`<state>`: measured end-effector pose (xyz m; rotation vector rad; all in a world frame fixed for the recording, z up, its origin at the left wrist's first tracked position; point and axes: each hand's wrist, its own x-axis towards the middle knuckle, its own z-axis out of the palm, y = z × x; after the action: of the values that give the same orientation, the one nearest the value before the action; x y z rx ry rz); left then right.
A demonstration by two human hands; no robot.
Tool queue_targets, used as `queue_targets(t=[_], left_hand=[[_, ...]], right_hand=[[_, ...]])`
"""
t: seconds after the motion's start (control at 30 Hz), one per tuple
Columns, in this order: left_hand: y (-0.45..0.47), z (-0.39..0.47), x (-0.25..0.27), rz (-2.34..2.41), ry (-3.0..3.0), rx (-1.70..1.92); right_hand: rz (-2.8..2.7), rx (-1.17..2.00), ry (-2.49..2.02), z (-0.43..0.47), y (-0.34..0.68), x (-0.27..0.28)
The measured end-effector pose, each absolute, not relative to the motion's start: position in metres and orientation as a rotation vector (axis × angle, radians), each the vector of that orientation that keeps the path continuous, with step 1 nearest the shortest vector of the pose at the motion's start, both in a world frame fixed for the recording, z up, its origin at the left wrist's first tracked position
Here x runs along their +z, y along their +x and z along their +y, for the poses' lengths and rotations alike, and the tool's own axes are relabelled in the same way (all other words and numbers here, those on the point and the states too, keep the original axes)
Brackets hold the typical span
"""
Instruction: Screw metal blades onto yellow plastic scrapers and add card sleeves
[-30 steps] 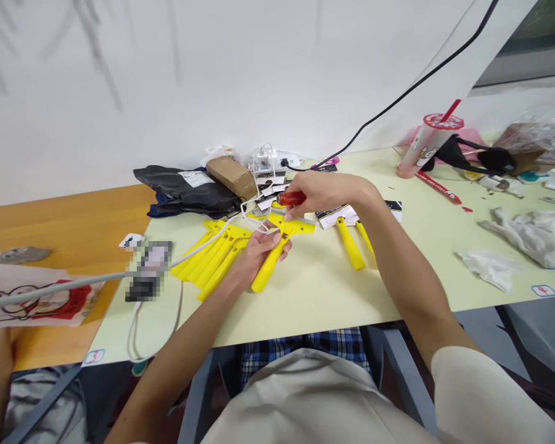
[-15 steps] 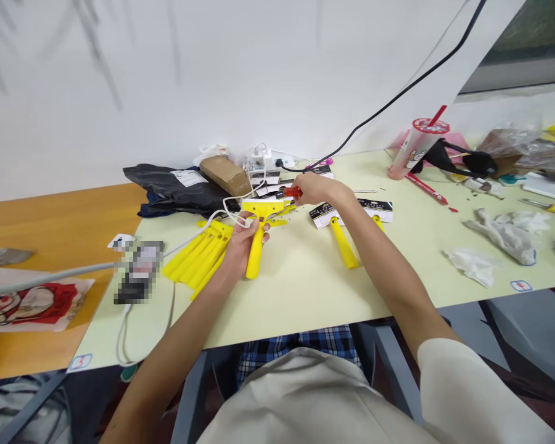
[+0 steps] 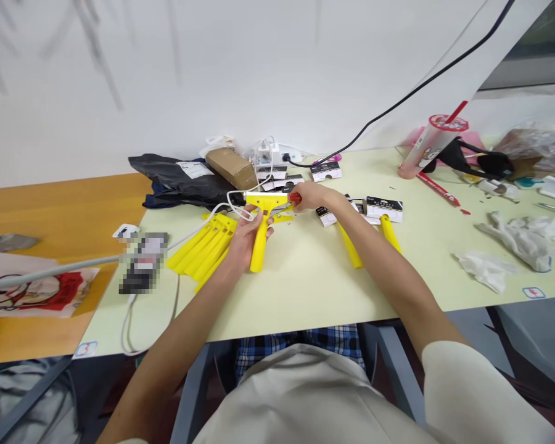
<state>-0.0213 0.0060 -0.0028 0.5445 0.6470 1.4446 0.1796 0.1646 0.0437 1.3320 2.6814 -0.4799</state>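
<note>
My left hand (image 3: 246, 239) is closed round the grip of a yellow scraper (image 3: 259, 246), holding it upright over the table with its wide, pale-edged head at the top. My right hand (image 3: 309, 196) is closed on the red handle of a screwdriver (image 3: 295, 198), right beside the scraper head's right end; the fingers hide most of the tool. Whether handle and scraper touch, I cannot tell. Small yellow pieces (image 3: 284, 217) lie on the table just behind the scraper. Left of my left hand, several yellow handles (image 3: 203, 243) lie fanned out side by side.
Carded yellow scrapers (image 3: 390, 233) lie near my right forearm. Behind my hands are a black plastic bag (image 3: 185, 182), a cardboard box (image 3: 231, 168) and a power strip (image 3: 289, 153). A white cable (image 3: 198, 231) runs past my left hand. A drink cup (image 3: 432, 148) stands back right.
The view has shifted slightly. My right hand has come closer to the scraper's head, and the red handle now shows less. My left hand keeps its hold on the scraper.
</note>
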Motion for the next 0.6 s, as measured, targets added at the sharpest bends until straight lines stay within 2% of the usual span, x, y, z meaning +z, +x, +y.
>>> queue_targets(t=[0.6], left_hand=[[-0.023, 0.003, 0.002, 0.642, 0.555, 1.415]], right_hand=[[2.773, -0.625, 1.305, 0.139, 0.145, 0.035]])
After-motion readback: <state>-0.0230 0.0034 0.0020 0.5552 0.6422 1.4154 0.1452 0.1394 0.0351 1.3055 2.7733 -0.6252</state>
